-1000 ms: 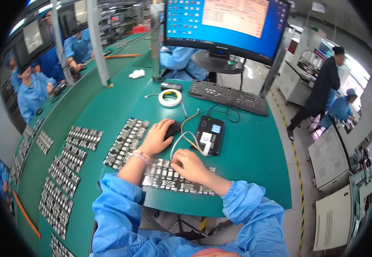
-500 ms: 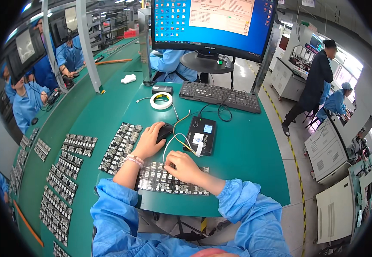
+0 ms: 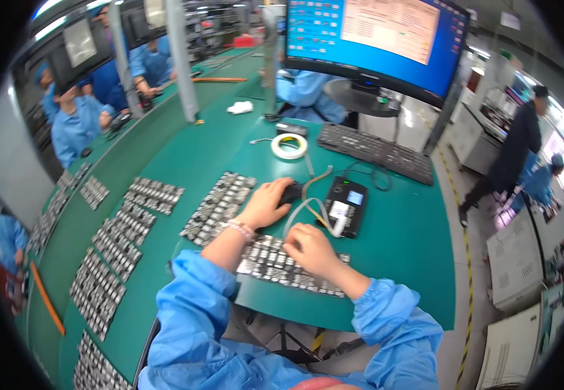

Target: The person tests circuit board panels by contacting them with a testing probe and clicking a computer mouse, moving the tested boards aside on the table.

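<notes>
My left hand lies over a black computer mouse, fingers draped round it, with a beaded bracelet at the wrist. Curled in a pinch, my right hand has a thin pale cable at its fingertips, just above a panel of small circuit boards. The cable loops across to a black box-shaped device with a small lit screen. The fingers hide the cable's end, so contact with a board cannot be made out. Another board panel lies beyond my left wrist.
A keyboard, a roll of white tape and a monitor stand farther back. More board panels lie along the left. Co-workers in blue sit across the bench; a person in dark clothes is at the right.
The view has swung, so the whole bench sits farther right in the picture and is somewhat blurred. Both hands keep about the same places, on the mouse and over the board panel.
</notes>
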Demonstrator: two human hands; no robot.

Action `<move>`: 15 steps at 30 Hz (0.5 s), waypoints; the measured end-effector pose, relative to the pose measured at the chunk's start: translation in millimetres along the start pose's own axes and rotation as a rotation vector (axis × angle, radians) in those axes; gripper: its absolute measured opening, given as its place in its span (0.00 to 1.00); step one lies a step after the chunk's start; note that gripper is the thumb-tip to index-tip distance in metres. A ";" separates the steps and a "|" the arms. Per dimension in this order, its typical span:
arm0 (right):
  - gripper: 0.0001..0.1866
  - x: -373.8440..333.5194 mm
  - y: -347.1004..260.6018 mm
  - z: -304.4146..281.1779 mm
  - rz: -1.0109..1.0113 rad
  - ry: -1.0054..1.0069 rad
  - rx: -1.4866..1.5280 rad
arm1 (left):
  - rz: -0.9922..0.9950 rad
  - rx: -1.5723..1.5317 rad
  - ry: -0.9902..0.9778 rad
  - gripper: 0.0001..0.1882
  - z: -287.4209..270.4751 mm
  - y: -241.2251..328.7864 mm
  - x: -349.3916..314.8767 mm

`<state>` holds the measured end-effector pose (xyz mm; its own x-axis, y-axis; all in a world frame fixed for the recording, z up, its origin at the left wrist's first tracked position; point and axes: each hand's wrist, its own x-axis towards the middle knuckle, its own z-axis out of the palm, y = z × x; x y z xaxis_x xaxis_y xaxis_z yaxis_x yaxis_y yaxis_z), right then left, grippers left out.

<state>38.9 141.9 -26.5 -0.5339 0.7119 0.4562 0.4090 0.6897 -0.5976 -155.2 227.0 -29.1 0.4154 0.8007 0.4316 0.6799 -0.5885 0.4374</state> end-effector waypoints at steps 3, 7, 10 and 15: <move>0.06 -1.1 1.9 4.2 0.024 -0.023 -0.025 | 0.011 -0.011 0.022 0.36 4.7 -7.7 -3.0; 0.08 -1.9 1.4 3.9 -0.025 0.002 -0.065 | -0.013 -0.009 0.009 0.37 0.5 -2.2 -6.0; 0.07 0.1 0.4 4.6 0.007 -0.031 -0.023 | -0.016 -0.001 0.017 0.36 -2.2 -3.7 -8.0; 0.06 1.2 3.7 6.3 -0.002 -0.026 -0.040 | -0.008 0.014 0.027 0.36 -2.1 -5.5 -7.9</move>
<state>35.1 144.5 -32.4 -0.5537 0.7070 0.4399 0.4366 0.6964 -0.5696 -163.4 223.7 -33.3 0.3931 0.8022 0.4494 0.6916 -0.5801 0.4304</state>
